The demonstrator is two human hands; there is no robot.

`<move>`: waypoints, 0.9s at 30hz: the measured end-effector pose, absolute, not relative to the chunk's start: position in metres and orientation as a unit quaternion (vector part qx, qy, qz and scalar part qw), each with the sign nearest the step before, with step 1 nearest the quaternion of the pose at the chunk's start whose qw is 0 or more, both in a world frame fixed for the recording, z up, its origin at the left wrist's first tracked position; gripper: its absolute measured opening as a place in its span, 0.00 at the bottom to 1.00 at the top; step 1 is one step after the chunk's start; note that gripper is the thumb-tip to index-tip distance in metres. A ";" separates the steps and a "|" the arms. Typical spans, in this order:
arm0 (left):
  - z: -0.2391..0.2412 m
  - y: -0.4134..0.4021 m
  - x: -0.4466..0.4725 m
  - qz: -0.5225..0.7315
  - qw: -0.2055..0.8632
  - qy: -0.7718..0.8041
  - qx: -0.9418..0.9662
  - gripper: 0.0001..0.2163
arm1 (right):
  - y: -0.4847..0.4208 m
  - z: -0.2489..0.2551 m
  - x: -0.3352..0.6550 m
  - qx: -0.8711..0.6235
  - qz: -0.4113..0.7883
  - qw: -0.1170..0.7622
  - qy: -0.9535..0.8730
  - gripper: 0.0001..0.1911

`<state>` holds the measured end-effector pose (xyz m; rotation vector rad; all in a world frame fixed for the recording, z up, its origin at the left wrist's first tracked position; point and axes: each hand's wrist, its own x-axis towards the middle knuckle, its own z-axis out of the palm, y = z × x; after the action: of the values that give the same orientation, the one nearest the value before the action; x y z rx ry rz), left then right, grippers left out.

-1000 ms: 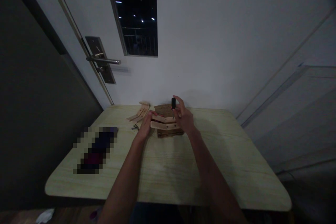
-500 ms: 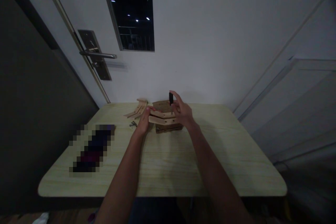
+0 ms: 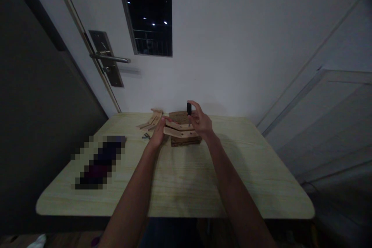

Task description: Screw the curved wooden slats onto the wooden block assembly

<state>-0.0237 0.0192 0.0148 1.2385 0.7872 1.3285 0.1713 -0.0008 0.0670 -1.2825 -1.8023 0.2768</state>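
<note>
My right hand [image 3: 202, 122] is closed around a screwdriver [image 3: 189, 108] with a black handle. The tool stands upright, its shaft pointing down at the far strip of a bent, light wooden piece [image 3: 180, 133]. That piece has two angled strips with dark holes along them. At its left end my left hand [image 3: 158, 132] grips it, the fingers partly hidden behind the wood. A brown, rough-edged slab [image 3: 186, 142], perhaps cardboard or wood, lies beneath the piece. Beyond my left hand rests a second bent wooden piece [image 3: 151, 120]. Several small metal screws [image 3: 145, 136] lie beside my left wrist.
Everything lies on a pale wood-grain table [image 3: 180, 186] with rounded front corners. A pixelated dark object [image 3: 100, 162] is at the table's left. Behind the table rises a white door with a metal handle [image 3: 112, 59] and a dark window [image 3: 148, 11].
Both hands keep their holds, and the screwdriver stays upright at nearly the same spot on the wooden piece. The whole view has shifted slightly.
</note>
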 end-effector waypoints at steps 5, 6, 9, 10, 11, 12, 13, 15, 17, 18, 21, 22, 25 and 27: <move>0.013 0.022 -0.022 0.569 0.567 0.316 0.505 0.23 | 0.000 0.068 0.168 -0.539 0.083 0.430 -0.720 0.27; 0.013 0.022 -0.022 0.570 0.567 0.315 0.504 0.22 | 0.000 0.068 0.167 -0.542 0.078 0.429 -0.718 0.26; 0.013 0.022 -0.023 0.571 0.563 0.320 0.504 0.21 | -0.002 0.068 0.166 -0.544 0.064 0.427 -0.720 0.26; 0.013 0.022 -0.023 0.570 0.562 0.323 0.504 0.21 | -0.003 0.068 0.165 -0.542 0.059 0.426 -0.722 0.26; 0.013 0.023 -0.023 0.569 0.562 0.324 0.504 0.21 | -0.003 0.068 0.165 -0.540 0.055 0.424 -0.725 0.26; 0.013 0.023 -0.023 0.570 0.564 0.324 0.503 0.21 | -0.004 0.068 0.165 -0.539 0.051 0.423 -0.727 0.27; 0.014 0.022 -0.023 0.569 0.567 0.322 0.502 0.21 | -0.005 0.068 0.165 -0.538 0.050 0.421 -0.729 0.27; 0.015 0.022 -0.023 0.566 0.572 0.318 0.501 0.21 | -0.005 0.068 0.166 -0.534 0.054 0.420 -0.732 0.28; 0.017 0.022 -0.022 0.564 0.574 0.321 0.499 0.21 | -0.005 0.068 0.167 -0.530 0.067 0.422 -0.733 0.28; 0.017 0.022 -0.021 0.563 0.574 0.324 0.498 0.21 | -0.005 0.069 0.168 -0.529 0.074 0.423 -0.732 0.28; 0.019 0.020 -0.021 0.565 0.571 0.330 0.496 0.21 | -0.004 0.069 0.168 -0.536 0.082 0.421 -0.727 0.27; 0.019 0.020 -0.021 0.566 0.570 0.330 0.495 0.21 | -0.004 0.070 0.168 -0.538 0.079 0.420 -0.726 0.27; 0.020 0.018 -0.021 0.569 0.566 0.330 0.497 0.20 | -0.003 0.069 0.167 -0.542 0.062 0.419 -0.726 0.26; 0.020 0.017 -0.021 0.569 0.565 0.328 0.500 0.20 | -0.003 0.069 0.166 -0.542 0.048 0.419 -0.727 0.26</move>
<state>-0.0210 0.0172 0.0197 1.1761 0.7715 1.3375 0.1662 -0.0032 0.0690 -1.3600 -1.8223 0.1205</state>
